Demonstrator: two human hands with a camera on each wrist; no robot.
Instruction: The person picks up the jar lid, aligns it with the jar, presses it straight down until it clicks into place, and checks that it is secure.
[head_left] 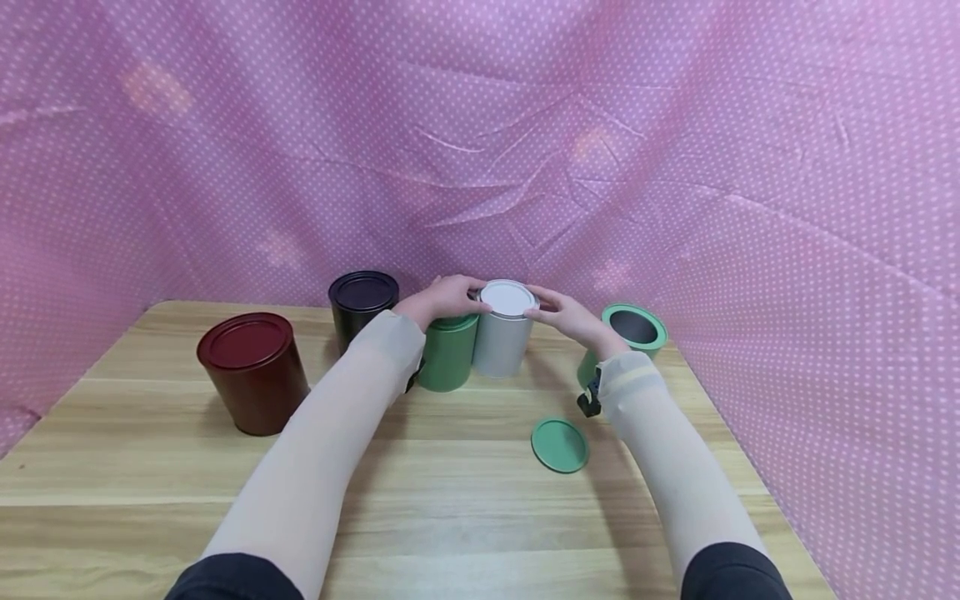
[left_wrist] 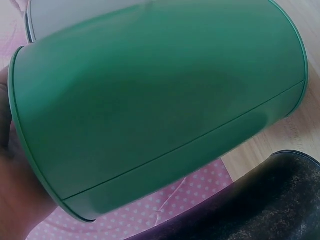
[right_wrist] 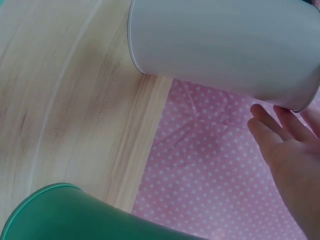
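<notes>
Backdrop (head_left: 225,150): pink cloth, small white dots, filling the upper frame and both sides. Table (head_left: 465,500): light wood grain, pale tan planks, lower frame. Left tin (head_left: 253,372): dark red, lid the same red. Tin behind it (head_left: 362,305): near-black purple. Centre tin (head_left: 504,333): grey body, white lid. Tin beside it (head_left: 447,352): mid green; in the left wrist view it is the same plain green. Open tin (head_left: 632,332) at right: lighter green rim, dark inside. Loose lid (head_left: 559,445), lower centre: light green. Sleeves (head_left: 315,467): pale beige, black at the frame bottom.
</notes>
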